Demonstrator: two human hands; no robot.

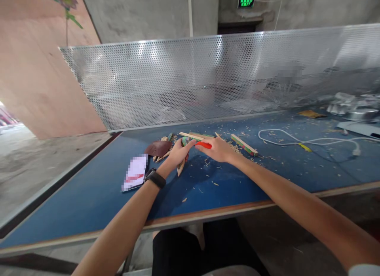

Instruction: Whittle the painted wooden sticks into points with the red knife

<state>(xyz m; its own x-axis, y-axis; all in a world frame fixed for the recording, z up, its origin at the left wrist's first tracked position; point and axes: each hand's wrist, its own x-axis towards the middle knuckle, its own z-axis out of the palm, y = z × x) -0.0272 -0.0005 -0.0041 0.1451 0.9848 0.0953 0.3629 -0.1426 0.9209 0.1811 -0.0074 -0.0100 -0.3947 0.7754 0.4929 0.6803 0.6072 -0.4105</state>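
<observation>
wood piece [180,170] gripped by closed left hand [178,152] fingers, red knife [204,145] clasped in right hand [218,149], shavings [208,162] scattered on bench [89,197], cable [297,141] lying well apart

A black wristwatch [154,178] sits just behind the left hand [177,154]; forearms are bare, with a pale sleeve edge [363,269] and dark trousers [181,248].

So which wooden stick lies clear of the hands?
The red-and-green edged stick, alone on the table to the right of the right hand; the rest are farther left.
</observation>
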